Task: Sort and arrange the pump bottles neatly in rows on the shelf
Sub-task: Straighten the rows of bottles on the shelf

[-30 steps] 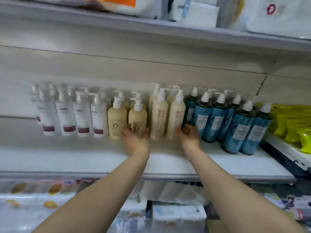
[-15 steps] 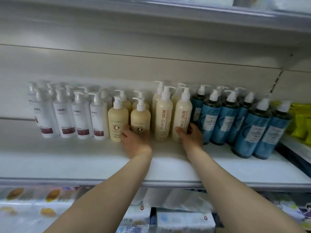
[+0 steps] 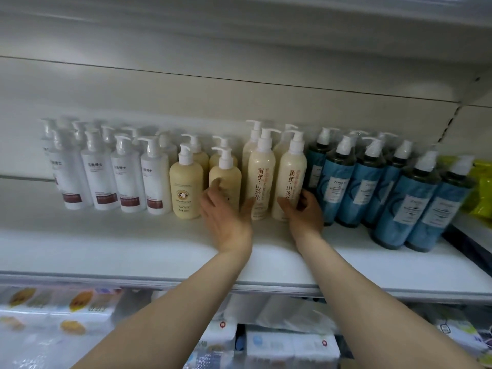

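Shelf (image 3: 133, 251) looked mostly sorted: white bottles (image 3: 127, 177) toward left end, blue bottles (image 3: 372, 182) toward right end, cream groups mid-shelf, all set back from front edge. Blue row ran forward at right, likely left to straighten. Right hand (image 3: 303, 211) gripped tall cream bottle (image 3: 288, 182), fingers curled round it. Left hand (image 3: 226, 214) touched short cream bottle (image 3: 226, 182), fingers fairly straight.

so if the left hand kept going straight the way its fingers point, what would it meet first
The left hand points toward the back of the shelf, and its fingers already touch the short cream bottle. Pushing on would probably drive that bottle into the one behind it; depth is unclear.
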